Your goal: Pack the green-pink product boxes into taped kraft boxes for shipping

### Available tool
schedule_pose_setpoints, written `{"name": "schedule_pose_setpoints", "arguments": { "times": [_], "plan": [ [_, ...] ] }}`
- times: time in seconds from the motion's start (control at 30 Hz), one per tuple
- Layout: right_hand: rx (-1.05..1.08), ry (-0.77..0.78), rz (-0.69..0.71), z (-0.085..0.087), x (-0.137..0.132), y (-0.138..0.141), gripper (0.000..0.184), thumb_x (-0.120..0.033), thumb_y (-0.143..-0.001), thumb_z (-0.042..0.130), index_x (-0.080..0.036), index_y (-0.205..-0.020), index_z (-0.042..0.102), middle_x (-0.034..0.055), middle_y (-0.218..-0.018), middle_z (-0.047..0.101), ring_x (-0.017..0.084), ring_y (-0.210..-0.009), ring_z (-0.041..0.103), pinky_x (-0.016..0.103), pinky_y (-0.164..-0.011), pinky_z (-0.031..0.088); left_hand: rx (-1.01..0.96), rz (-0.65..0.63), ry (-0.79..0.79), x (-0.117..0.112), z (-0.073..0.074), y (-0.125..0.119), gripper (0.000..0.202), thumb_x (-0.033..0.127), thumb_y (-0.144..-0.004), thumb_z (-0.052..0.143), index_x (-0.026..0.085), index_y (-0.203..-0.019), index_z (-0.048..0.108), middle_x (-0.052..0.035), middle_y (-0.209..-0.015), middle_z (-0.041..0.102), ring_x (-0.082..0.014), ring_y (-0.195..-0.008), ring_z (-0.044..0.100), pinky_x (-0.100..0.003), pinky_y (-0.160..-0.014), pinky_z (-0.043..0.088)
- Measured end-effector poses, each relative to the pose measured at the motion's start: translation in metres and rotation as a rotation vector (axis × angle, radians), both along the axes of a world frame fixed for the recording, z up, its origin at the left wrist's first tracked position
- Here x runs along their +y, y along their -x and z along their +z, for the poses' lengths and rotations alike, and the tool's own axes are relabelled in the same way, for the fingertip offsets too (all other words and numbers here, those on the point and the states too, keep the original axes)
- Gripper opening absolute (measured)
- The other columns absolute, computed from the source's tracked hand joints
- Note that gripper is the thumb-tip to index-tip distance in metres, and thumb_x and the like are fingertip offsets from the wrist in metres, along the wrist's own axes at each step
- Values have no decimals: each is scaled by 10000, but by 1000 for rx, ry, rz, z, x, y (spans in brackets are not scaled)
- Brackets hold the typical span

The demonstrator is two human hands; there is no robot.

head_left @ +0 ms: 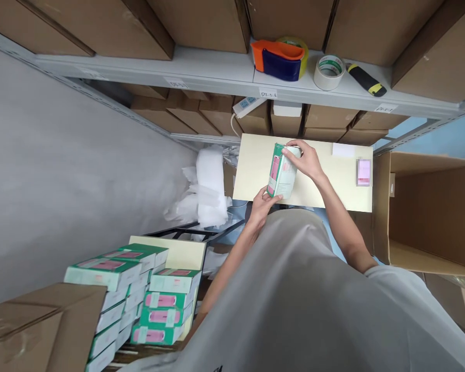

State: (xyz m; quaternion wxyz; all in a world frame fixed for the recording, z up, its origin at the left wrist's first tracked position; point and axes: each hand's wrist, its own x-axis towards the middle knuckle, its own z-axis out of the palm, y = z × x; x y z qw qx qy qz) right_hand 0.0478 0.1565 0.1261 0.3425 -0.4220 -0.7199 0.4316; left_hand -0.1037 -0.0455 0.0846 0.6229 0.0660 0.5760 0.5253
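Note:
Between my two hands, over the pale yellow tabletop (251,170), is a green and white product box (287,178) with a pink picture on one side. It is tilted, with its green side facing left. My left hand (262,206) grips the lower end, thumb along the bottom edge. At the upper end, my right hand (305,159) has its fingers closed on the top corner. Whether the box's lower end touches the table I cannot tell. A white paper or label (343,150) and a pinkish, blurred phone-like item (363,172) lie on the table's right part.
Stacked green and white boxes (163,310) stand at lower left beside a brown carton (42,330). A white foam wrap roll (211,186) is left of the table. The shelf above holds a tape dispenser (281,64), tape roll (328,72) and utility knife (366,80). An open carton (434,206) stands right.

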Motion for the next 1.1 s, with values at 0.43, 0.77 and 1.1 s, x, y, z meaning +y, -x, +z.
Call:
{"name": "schedule_pose_setpoints", "arguments": {
  "times": [0.43, 0.77, 1.1],
  "plan": [
    [403, 518, 135, -24, 16, 5, 762, -1000, -753, 794, -308, -1012, 608, 5, -968, 680, 235, -890, 688, 388, -804, 630, -498, -366, 25, 0, -30, 50, 385, 348, -934, 858, 114, -1235, 809, -171, -993, 876, -314, -966, 879, -360, -918, 698],
    [273, 344, -117, -27, 11, 24, 611, -842, -781, 840, -275, -922, 659, 16, -1001, 709, 217, -922, 661, 357, -808, 594, -215, -203, -100, 15, 14, 37, 1029, 243, -795, 1030, 353, -1699, 552, -102, -1405, 800, -263, -1197, 825, -473, -1145, 639],
    [269, 368, -91, -20, 4, 21, 652, -880, -793, 840, -274, -977, 683, 36, -1076, 737, 215, -927, 671, 358, -812, 617, -55, -104, -94, 23, 15, 19, 1007, 279, -650, 1094, 275, -1568, 681, -60, -1205, 857, -248, -983, 833, -391, -964, 692]
  ]
}}
